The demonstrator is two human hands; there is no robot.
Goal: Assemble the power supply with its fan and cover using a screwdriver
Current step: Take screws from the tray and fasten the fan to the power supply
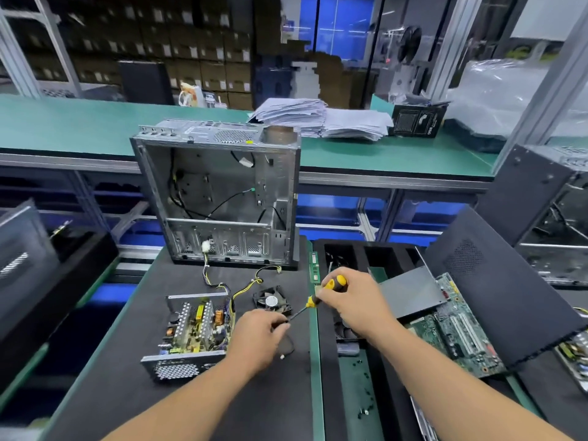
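The right hand (353, 300) grips a yellow-and-black-handled screwdriver (321, 296); the left hand (257, 337) pinches near its tip, beside the small black fan (272, 301) and open metal power supply (194, 329) on the black table (127, 393).

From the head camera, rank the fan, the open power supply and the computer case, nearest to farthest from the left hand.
From the left hand:
1. Fan, just beyond it.
2. Power supply, on its left.
3. Computer case, upright at the back.

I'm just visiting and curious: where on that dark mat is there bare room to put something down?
Bare mat lies near the front edge, below the open power supply and beside the left hand. Another strip runs left of the supply. It is crowded between supply, fan and computer case, where cables lie.
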